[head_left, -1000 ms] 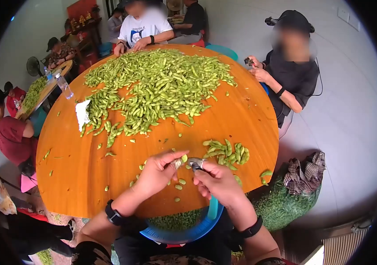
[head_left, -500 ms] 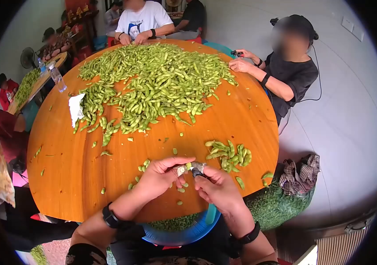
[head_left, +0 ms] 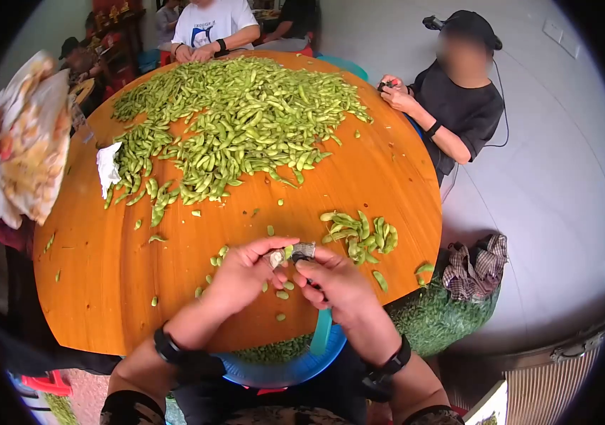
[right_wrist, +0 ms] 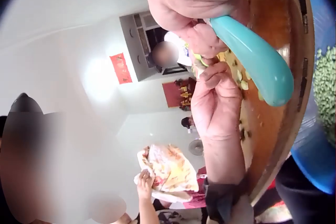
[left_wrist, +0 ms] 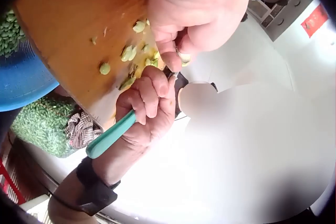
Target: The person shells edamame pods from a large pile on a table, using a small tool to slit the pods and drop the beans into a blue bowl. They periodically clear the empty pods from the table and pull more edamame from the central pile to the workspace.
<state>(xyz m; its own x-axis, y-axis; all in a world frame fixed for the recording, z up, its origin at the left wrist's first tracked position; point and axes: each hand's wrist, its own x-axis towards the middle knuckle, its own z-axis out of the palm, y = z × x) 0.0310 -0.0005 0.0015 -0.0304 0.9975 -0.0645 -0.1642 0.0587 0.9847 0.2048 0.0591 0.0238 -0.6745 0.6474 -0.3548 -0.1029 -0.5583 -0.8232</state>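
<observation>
In the head view my left hand (head_left: 235,278) pinches a green bean (head_left: 288,252) above the near part of the round table. Something whitish covers the tip of its thumb or finger. My right hand (head_left: 338,282) grips a teal-handled tool (right_wrist: 257,58), its fingers curled round it and a grey wrap on one finger. The tool's handle hangs below the fist, while its working end meets the bean at my left fingertips and is mostly hidden. Several shelled beans (head_left: 282,295) lie beneath my hands. A small heap of green pods (head_left: 362,237) is just beyond my right hand.
A large pile of pods (head_left: 238,127) covers the far part of the wooden table (head_left: 104,283). Below the near edge stands a blue basin (head_left: 281,372) of beans. A filled green sack (head_left: 451,322) is at right. A person carries a stained white bag (head_left: 36,142) past on the left.
The tool's working end and the bean have come together between my hands. The stained bag has risen at left, and the view has shifted slightly. Both hands keep their holds.
</observation>
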